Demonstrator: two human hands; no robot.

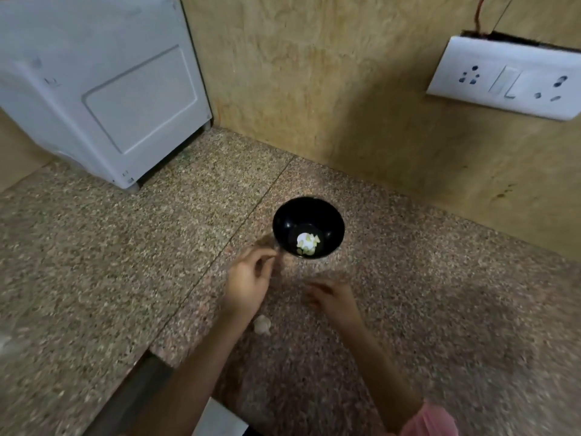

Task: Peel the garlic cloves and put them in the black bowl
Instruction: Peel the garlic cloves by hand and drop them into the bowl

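Note:
The black bowl (pixel 308 222) stands on the speckled granite counter (pixel 94 262) and holds several pale peeled garlic cloves (pixel 307 243). My left hand (pixel 248 278) hovers just left of the bowl's near rim, fingers loosely curled with thumb and forefinger close together; nothing is visible in it. My right hand (pixel 330 295) is blurred, below and right of the bowl, low over the counter; whether it holds anything is unclear. A pale garlic piece (pixel 262 324) lies on the counter between my forearms.
A white appliance (pixel 103 89) stands at the back left. The tan wall (pixel 314 89) behind carries a white socket-and-switch plate (pixel 509 80). The counter's front edge drops away at lower left (pixel 138 372).

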